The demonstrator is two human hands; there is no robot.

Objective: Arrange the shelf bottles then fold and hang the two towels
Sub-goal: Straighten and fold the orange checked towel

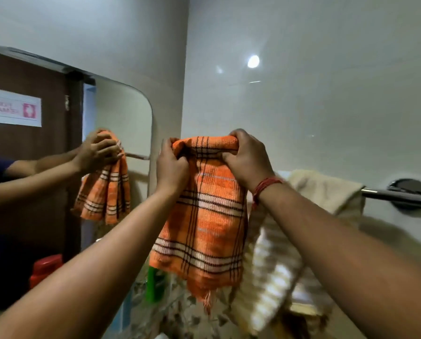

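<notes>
An orange checked towel with white and dark stripes hangs folded in front of the wall. My left hand grips its top left corner and my right hand grips its top right edge, holding it up level. Behind it a cream striped towel is draped over the chrome towel bar on the right wall. A green bottle stands below the orange towel, partly hidden by it. A red bottle cap shows at the lower left, by the mirror.
A mirror on the left wall reflects my arms, the orange towel and a brown door. The bar's round wall mount sits at the far right. Glossy white wall panels fill the background.
</notes>
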